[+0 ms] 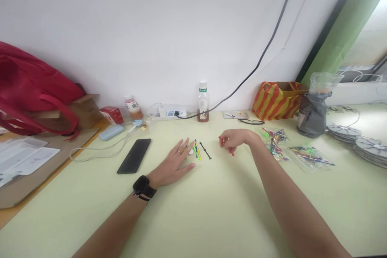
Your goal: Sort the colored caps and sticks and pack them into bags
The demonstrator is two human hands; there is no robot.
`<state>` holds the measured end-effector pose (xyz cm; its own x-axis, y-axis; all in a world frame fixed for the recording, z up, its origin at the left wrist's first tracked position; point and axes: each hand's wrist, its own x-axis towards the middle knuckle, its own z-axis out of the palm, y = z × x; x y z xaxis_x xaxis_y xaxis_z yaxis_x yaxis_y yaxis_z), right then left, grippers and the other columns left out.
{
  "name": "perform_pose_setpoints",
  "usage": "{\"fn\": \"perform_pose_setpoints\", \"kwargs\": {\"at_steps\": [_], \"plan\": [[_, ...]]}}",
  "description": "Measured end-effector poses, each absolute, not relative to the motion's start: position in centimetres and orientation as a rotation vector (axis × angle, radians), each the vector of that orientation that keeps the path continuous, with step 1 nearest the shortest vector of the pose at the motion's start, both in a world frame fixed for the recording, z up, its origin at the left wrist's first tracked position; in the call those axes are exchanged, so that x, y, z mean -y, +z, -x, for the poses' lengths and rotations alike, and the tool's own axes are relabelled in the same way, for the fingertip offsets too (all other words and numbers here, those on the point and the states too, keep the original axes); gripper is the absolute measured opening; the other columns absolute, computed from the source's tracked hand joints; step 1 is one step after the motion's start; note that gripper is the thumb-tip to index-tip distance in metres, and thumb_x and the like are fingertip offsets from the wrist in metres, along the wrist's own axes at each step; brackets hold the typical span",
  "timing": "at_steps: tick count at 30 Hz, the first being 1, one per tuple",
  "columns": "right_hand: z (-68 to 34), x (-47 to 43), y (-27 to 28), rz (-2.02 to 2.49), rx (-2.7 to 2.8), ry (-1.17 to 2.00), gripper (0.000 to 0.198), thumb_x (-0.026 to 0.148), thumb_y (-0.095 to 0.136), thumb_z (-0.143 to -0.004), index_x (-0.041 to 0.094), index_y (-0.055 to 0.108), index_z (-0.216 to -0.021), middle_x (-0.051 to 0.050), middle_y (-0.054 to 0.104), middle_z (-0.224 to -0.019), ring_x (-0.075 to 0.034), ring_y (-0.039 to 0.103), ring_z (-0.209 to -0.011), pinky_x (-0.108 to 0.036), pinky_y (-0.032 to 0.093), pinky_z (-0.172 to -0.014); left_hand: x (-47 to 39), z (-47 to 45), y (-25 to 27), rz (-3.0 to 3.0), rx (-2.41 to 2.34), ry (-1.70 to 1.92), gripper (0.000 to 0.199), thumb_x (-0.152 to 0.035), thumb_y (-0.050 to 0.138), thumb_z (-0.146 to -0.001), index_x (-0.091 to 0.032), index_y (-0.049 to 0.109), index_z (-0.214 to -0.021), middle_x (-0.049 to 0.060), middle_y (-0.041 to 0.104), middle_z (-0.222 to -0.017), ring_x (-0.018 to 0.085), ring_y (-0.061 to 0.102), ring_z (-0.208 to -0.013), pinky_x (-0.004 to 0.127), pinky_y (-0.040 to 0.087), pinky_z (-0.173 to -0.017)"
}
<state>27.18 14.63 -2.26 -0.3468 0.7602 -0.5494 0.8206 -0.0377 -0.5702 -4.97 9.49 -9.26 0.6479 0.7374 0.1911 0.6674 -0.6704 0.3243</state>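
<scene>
Two hands show in my head view. My right hand pinches a red stick between closed fingers, right of the black stick on the bench. My left hand is spread palm-down, fingers extended, just left of the coloured sticks. I'd pinch lightly, since such thin pieces probably roll or bend easily.

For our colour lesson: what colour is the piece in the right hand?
The piece is red; see the head view.
</scene>
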Motion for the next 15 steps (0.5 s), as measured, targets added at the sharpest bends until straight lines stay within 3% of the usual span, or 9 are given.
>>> {"fn": "perform_pose_setpoints", "kwargs": {"at_steps": [3,6,10,13,15], "plan": [[-25.9,-14.4,-2.0,-1.689,-2.429,-1.478,0.023,0.013,0.068,-0.082,0.018,0.067,-0.104,-0.005,0.073,-0.095,-0.014,0.073,-0.073,-0.024,0.054,-0.072,-9.1,4.4,-8.4,-2.553,-1.236,0.662,0.070,-0.048,0.049,-0.104,-0.034,0.017,-0.165,0.004,0.020,-0.172,0.029,0.015,-0.159,0.049,0.025,-0.127],[-23.3,-13.9,-2.3,-1.615,-2.628,-1.713,0.030,0.016,0.067,-0.088,0.021,0.057,-0.117,-0.003,0.072,-0.096,-0.015,0.072,-0.075,-0.025,0.055,-0.071,-8.9,3.8,-7.8,-2.509,-1.206,0.937,0.059,-0.040,0.052,-0.104,-0.031,0.034,-0.159,0.007,0.041,-0.162,0.027,0.037,-0.151,0.047,0.034,-0.124],[-19.2,-13.0,-3.2,-1.274,-2.687,-2.199,0.012,0.021,0.066,-0.093,0.020,0.055,-0.099,-0.002,0.069,-0.096,-0.015,0.072,-0.083,-0.028,0.059,-0.076,-8.9,3.4,-7.8,-2.466,-1.083,1.184,0.037,-0.033,0.062,-0.099,-0.027,0.059,-0.136,0.007,0.068,-0.133,0.024,0.064,-0.123,0.042,0.052,-0.107],[-17.5,-12.5,-3.5,-1.319,-2.659,-2.283,0.012,0.022,0.071,-0.090,0.020,0.059,-0.090,-0.002,0.068,-0.096,-0.014,0.072,-0.077,-0.028,0.060,-0.073,-9.1,3.2,-8.1,-2.414,-1.079,1.336,0.023,-0.028,0.065,-0.097,-0.025,0.067,-0.120,0.005,0.075,-0.113,0.020,0.072,-0.101,0.036,0.058,-0.094],[-17.1,-12.5,-3.6,-1.439,-2.613,-2.227,0.011,0.018,0.071,-0.088,0.019,0.060,-0.089,-0.001,0.069,-0.088,-0.013,0.071,-0.071,-0.026,0.059,-0.070,-9.1,3.3,-8.2,-2.418,-1.079,1.370,0.018,-0.025,0.065,-0.097,-0.025,0.070,-0.114,0.004,0.077,-0.108,0.019,0.073,-0.097,0.034,0.058,-0.091]]}}
